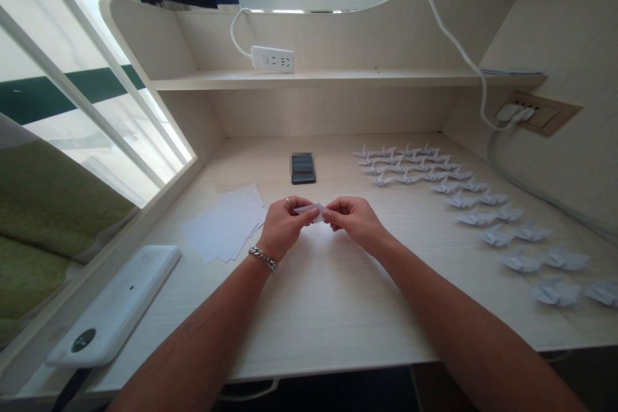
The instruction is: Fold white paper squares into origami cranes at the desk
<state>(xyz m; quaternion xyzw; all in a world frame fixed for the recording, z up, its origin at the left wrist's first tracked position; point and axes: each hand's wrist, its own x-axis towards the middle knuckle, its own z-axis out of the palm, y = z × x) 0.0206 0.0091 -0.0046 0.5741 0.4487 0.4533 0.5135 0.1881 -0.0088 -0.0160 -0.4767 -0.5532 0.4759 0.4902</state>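
Note:
Between my two hands, just above the desk (333, 309), is a small folded piece of white paper (316, 211). My left hand (284, 222) pinches its left part between thumb and fingers; a ring and a chain bracelet are on this hand and wrist. At the right end of the paper, the thumb and fingertips of my right hand (352, 219) are closed on it. My fingers cover much of the folds. Loose white paper sheets (222, 225) lie overlapping to the left of my left hand.
Rows of folded paper cranes (420, 164) stand along the right side. A dark phone-like device (303, 168) lies beyond my hands. A white device with a round display (120, 302) rests at left. A power strip (273, 59) sits on the shelf (338, 80); its cable (449, 29) hangs at right.

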